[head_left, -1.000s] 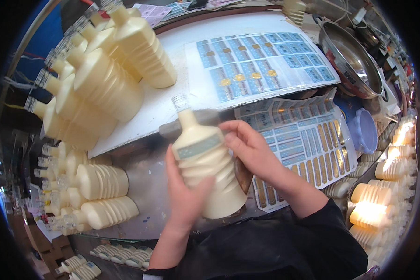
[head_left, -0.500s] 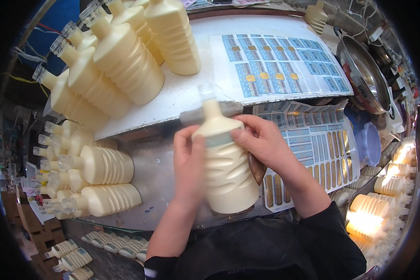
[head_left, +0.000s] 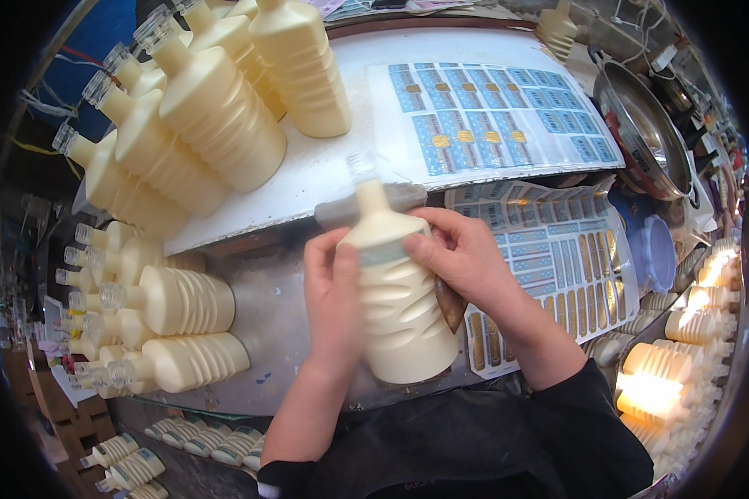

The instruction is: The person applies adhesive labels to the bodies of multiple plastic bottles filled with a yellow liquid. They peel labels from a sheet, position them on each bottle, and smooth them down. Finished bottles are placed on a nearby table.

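A cream-coloured bottle [head_left: 406, 320] with a ribbed body and a clear threaded neck is between my hands, tipped slightly with its neck away from me. Across its shoulder runs a pale blue-grey label band [head_left: 383, 253]. My left hand [head_left: 329, 279] grips the bottle's left side, thumb along the front; it is somewhat blurred. From the right, my right hand [head_left: 462, 254] holds the bottle, its thumb pressing on the band's right end and its other fingers partly hidden behind. A brown wedge-shaped piece [head_left: 449, 305] shows beside the bottle, below my right hand.
Upright cream bottles [head_left: 220, 121] crowd the white board [head_left: 349, 158] at far left. More bottles [head_left: 187, 299] lie below them. Label sheets [head_left: 483, 112] rest on the board, others [head_left: 549, 274] nearer my right arm. Farther right are a metal pan [head_left: 641, 125], a lilac tub [head_left: 657, 254] and sunlit bottles [head_left: 657, 374].
The view has shifted slightly. My right thumb sits a little farther left on the label band. Both hands keep their hold on the bottle.
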A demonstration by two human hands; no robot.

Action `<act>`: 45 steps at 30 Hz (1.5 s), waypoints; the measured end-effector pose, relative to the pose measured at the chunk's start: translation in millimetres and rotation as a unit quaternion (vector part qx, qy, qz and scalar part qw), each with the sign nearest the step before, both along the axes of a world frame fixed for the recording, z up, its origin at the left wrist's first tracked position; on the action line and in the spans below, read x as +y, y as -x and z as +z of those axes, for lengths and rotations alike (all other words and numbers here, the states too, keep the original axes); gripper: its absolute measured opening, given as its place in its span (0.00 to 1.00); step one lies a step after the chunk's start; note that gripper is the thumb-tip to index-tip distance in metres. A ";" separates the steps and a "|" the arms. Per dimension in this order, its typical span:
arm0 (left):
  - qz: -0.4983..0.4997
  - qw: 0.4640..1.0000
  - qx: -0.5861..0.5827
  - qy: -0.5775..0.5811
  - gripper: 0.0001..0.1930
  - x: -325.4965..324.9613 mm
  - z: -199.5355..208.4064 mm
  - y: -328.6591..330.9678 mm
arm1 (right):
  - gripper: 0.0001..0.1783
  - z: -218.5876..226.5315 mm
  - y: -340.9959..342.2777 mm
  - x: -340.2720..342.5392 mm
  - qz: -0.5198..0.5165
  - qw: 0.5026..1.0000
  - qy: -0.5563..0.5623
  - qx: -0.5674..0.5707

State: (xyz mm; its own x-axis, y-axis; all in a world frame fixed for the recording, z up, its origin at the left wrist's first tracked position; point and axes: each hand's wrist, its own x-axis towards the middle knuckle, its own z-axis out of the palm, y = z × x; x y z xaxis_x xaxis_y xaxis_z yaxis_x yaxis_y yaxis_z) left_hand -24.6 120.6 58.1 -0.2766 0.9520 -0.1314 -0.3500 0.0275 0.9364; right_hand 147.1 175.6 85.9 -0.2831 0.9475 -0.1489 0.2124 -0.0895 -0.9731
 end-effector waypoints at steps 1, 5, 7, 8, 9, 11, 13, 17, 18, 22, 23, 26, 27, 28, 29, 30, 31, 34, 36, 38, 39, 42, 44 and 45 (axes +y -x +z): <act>0.000 1.000 0.001 0.001 0.13 0.0 0.1 -0.1 | 0.27 0.7 0.4 -0.5 -0.001 1.000 0.000 -0.001; -0.001 1.000 0.000 0.004 0.13 0.1 1.5 -0.5 | 0.27 2.8 0.4 -0.7 -0.003 1.000 -0.011 -0.001; -0.006 1.000 0.002 0.004 0.14 -0.6 2.8 0.1 | 0.26 2.6 0.0 0.3 -0.002 1.000 -0.011 -0.014; -0.012 1.000 -0.008 0.002 0.14 -0.8 3.2 0.1 | 0.26 2.2 -0.4 0.8 0.001 1.000 -0.012 -0.019; -0.018 1.000 0.001 0.003 0.14 -0.5 3.6 0.8 | 0.26 1.4 -0.3 1.6 0.003 1.000 0.001 0.018; -0.033 0.999 -0.003 0.000 0.15 0.4 3.7 1.1 | 0.25 -0.3 -0.4 2.5 0.002 0.996 0.028 0.088; -0.037 0.999 0.029 0.005 0.16 2.3 2.5 -0.5 | 0.24 -1.7 -0.8 2.6 0.011 0.998 0.023 0.055; -0.031 0.997 0.062 0.028 0.17 3.1 1.4 -0.3 | 0.25 -2.2 -5.1 3.8 0.041 0.998 0.020 0.036; -0.031 0.998 0.054 0.024 0.17 2.5 1.5 0.3 | 0.25 -1.9 -6.7 4.5 0.042 0.996 0.042 0.072; -0.041 0.999 0.031 0.001 0.15 1.5 1.1 2.9 | 0.23 -2.7 -10.3 6.5 0.048 0.983 0.078 0.161; -0.044 0.999 0.015 -0.001 0.15 1.2 0.8 2.6 | 0.23 -3.5 -10.0 6.1 0.046 0.981 0.081 0.168; -0.040 0.997 0.060 0.009 0.15 2.7 -0.6 0.5 | 0.21 -7.0 -7.2 4.8 0.036 0.991 0.054 0.119; -0.044 0.998 0.052 0.008 0.15 2.7 -0.7 0.2 | 0.20 -8.1 -6.3 4.3 0.034 0.991 0.053 0.114; -0.046 0.998 0.044 0.009 0.15 2.1 -0.5 0.2 | 0.20 -8.9 -5.8 4.0 0.033 0.991 0.056 0.116; -0.049 0.998 0.026 0.010 0.15 1.6 -0.2 0.3 | 0.20 -9.5 -5.4 3.9 0.033 0.991 0.057 0.118; -0.048 0.998 0.038 0.007 0.15 1.5 -0.2 0.2 | 0.20 -9.8 -5.2 3.9 0.035 0.990 0.048 0.126; -0.047 0.998 0.040 0.005 0.15 1.4 0.0 0.1 | 0.20 -9.8 -5.2 4.1 0.034 0.991 0.054 0.117; -0.049 0.998 0.024 0.007 0.15 1.5 0.4 0.6 | 0.20 -8.1 -5.8 5.3 0.036 0.990 0.055 0.125; -0.050 0.999 0.010 0.007 0.15 2.2 0.1 0.9 | 0.20 -6.4 -6.7 6.1 0.031 0.987 0.077 0.138; -0.050 0.999 -0.011 0.008 0.15 2.8 -0.7 0.8 | 0.20 -5.9 -7.2 6.1 0.037 0.992 0.060 0.104; -0.049 0.999 0.007 0.003 0.15 2.8 -1.4 0.6 | 0.20 -6.6 -7.0 5.5 0.042 0.994 0.049 0.087; -0.046 0.999 0.028 -0.001 0.14 2.4 -3.7 0.1 | 0.21 -11.4 -4.2 3.6 0.023 0.992 0.024 0.118; -0.045 0.998 0.040 -0.005 0.14 2.6 -4.5 0.4 | 0.20 -14.9 -2.1 2.5 0.014 0.993 0.038 0.114; -0.046 0.998 0.045 -0.003 0.14 3.0 -4.3 0.7 | 0.20 -15.3 -2.7 2.8 0.013 0.991 0.032 0.131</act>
State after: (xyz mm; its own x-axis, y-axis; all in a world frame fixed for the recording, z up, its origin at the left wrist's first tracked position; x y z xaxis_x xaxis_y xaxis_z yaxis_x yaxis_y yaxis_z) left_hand -25.3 123.6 53.8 -0.1978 0.9747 -0.1037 -0.2602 0.0498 0.9643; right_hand 149.8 178.4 70.6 -0.3446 0.9301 -0.1269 -0.0428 -0.1506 -0.9877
